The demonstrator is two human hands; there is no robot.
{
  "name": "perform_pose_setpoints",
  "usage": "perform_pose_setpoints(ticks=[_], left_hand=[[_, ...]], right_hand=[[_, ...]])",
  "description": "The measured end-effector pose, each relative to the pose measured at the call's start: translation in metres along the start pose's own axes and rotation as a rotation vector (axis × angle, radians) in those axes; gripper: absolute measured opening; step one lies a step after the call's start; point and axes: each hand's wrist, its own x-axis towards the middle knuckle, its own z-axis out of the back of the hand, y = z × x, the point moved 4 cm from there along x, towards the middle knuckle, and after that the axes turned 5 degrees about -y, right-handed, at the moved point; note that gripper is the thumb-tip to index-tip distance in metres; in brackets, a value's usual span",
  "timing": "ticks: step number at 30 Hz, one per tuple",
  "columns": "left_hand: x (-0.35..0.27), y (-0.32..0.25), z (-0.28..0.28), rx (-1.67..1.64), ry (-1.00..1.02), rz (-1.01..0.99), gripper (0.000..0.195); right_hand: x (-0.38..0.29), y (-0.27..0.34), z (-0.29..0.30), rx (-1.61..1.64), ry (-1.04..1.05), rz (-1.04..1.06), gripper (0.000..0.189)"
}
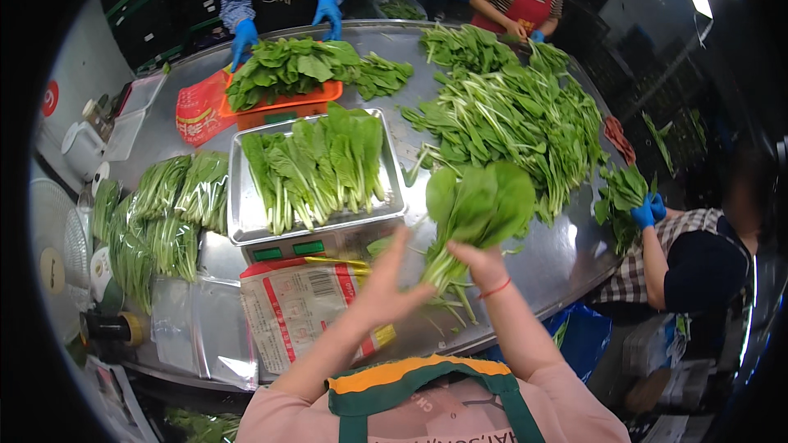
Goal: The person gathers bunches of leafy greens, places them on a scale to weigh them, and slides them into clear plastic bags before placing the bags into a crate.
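A bunch of leafy greens stands upright in my right hand, its pale stems hanging below my fingers. My left hand is spread with the fingers apart, just left of the stems; I cannot tell whether it touches them. Loose stems lie on the steel table under the bunch. To the left, a metal tray on a digital scale holds a row of leafy greens. A printed plastic bag lies in front of the scale, partly behind my left forearm.
A large heap of greens covers the table's right side. Bagged greens and clear plastic bags lie left. An orange tray of greens stands behind, near a co-worker's blue-gloved hands. Another co-worker's gloved hands hold greens at right.
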Motion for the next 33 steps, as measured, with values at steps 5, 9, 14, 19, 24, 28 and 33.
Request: perform_pose_setpoints(ticks=[5, 9, 14, 19, 24, 28, 33], left_hand=[[0.015, 0.053, 0.151, 0.503, -0.815, 0.051, 0.065], [0.036, 0.109, 0.182, 0.381, -0.683, 0.304, 0.080], [0.049, 0.109, 0.177, 0.350, -0.598, 0.231, 0.082], [0.058, 0.106, 0.158, 0.617, -0.750, 0.073, 0.043], [0.048, 0.100, 0.175, 0.394, -0.609, 0.255, 0.035], [0.040, 0.078, 0.195, 0.111, -0.538, 0.267, 0.040], [0.093, 0.094, 0.199, 0.818, -0.678, 0.225, 0.066]], right_hand=[[0.126, 0.018, -0.046, -0.248, 0.125, -0.010, 0.039], [0.185, -0.037, -0.102, -1.047, 0.251, -0.187, 0.050], [0.160, -0.046, -0.180, -0.925, 0.282, -0.044, 0.067], [0.153, -0.058, -0.164, -0.808, 0.118, 0.173, 0.085], [0.112, -0.040, -0.123, -0.568, 0.057, 0.316, 0.055], [0.045, -0.039, -0.049, -0.655, -0.038, 0.268, 0.036], [-0.048, -0.077, -0.044, -0.805, 0.168, 0.409, 0.031]])
